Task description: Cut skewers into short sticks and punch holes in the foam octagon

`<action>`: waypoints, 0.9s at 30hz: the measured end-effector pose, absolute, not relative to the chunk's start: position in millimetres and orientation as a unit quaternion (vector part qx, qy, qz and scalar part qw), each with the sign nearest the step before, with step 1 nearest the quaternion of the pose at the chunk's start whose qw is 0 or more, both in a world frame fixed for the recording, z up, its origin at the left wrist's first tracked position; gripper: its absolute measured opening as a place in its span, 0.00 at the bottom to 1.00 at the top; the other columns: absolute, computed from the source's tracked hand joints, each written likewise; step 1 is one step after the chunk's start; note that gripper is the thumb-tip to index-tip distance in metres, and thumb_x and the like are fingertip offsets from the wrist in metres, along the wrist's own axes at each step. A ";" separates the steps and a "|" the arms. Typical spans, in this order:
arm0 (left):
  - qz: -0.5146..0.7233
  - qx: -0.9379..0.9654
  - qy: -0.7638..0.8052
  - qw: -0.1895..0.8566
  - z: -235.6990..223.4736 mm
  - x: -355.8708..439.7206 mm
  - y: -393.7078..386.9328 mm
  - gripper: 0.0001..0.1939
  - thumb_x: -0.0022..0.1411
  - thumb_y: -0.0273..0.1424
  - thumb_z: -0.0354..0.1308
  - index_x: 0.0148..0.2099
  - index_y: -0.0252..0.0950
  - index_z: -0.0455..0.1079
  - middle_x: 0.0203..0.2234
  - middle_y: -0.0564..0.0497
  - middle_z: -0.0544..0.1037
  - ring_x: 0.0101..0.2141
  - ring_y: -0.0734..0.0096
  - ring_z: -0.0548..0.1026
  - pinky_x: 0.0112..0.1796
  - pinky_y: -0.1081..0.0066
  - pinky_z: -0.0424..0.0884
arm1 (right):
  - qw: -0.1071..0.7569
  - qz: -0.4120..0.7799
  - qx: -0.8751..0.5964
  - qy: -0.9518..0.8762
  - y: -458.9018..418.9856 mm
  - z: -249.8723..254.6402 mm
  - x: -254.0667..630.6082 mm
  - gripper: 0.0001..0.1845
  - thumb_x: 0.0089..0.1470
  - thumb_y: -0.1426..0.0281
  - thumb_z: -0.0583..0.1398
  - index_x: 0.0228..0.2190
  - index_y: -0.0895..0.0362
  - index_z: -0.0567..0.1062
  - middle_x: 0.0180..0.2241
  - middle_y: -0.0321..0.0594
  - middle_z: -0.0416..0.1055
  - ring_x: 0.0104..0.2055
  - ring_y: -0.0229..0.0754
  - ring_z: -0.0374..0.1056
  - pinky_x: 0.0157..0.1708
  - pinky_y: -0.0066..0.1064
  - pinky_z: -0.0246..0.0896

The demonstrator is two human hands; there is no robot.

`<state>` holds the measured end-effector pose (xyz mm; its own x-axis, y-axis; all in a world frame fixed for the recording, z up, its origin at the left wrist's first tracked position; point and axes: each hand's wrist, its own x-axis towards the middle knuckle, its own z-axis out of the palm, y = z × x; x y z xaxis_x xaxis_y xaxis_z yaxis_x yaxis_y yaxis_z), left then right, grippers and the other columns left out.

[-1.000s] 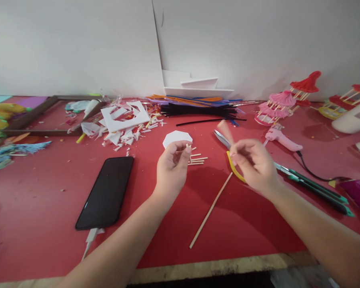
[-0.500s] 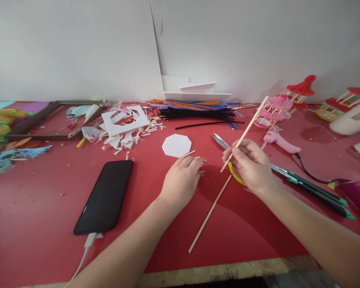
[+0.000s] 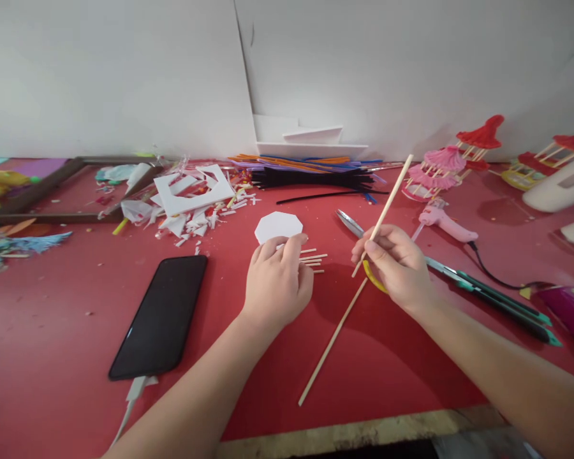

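Note:
In my right hand (image 3: 399,261), pinched between thumb and fingers, is a thin wooden stick (image 3: 387,207), tilted with its upper end away from me. My left hand (image 3: 277,277) hovers palm down with bent, parted fingers over the left ends of several short cut sticks (image 3: 316,260). Whether it touches them is hidden. Just beyond it lies a white octagonal piece (image 3: 281,224), partly covered by the fingers. A longer wooden stick (image 3: 332,344) lies slantwise below my right hand. Scissors (image 3: 350,223) with a yellow handle lie beneath that hand.
A black phone (image 3: 159,317) with a cable lies left. White foam scraps (image 3: 194,191) and pipe cleaners (image 3: 310,180) are at the back. To the right are a pink glue gun (image 3: 447,223), a cutter knife (image 3: 497,299) and small pink-and-red pagoda models (image 3: 442,167).
My left hand has shifted left and slightly away, uncovering more of the short sticks and covering the octagon's lower edge. My right hand still holds the stick, now slightly more upright.

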<state>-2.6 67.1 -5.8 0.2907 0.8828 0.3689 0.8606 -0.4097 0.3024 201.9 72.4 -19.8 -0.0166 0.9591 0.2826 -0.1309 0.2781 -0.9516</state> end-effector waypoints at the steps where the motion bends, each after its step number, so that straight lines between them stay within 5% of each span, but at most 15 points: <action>1: 0.246 0.805 0.540 0.030 -5.5 -2.2 66.9 0.19 0.59 0.25 0.48 0.53 0.33 0.66 0.44 0.45 0.79 0.50 0.55 0.70 0.49 0.57 0.66 | 0.590 0.466 -0.381 -0.539 72.8 -19.6 203.0 0.03 0.58 0.69 0.60 0.36 0.53 0.71 0.29 0.34 0.74 0.30 0.36 0.71 0.33 0.32 0.68; 27: 0.274 0.818 0.503 0.062 -6.6 -1.7 64.1 0.13 0.57 0.23 0.49 0.43 0.36 0.70 0.36 0.47 0.80 0.44 0.57 0.74 0.44 0.58 0.70 | 0.575 0.463 -0.405 -0.539 73.3 -18.3 208.0 0.05 0.58 0.67 0.60 0.37 0.52 0.70 0.29 0.34 0.73 0.29 0.37 0.70 0.32 0.33 0.67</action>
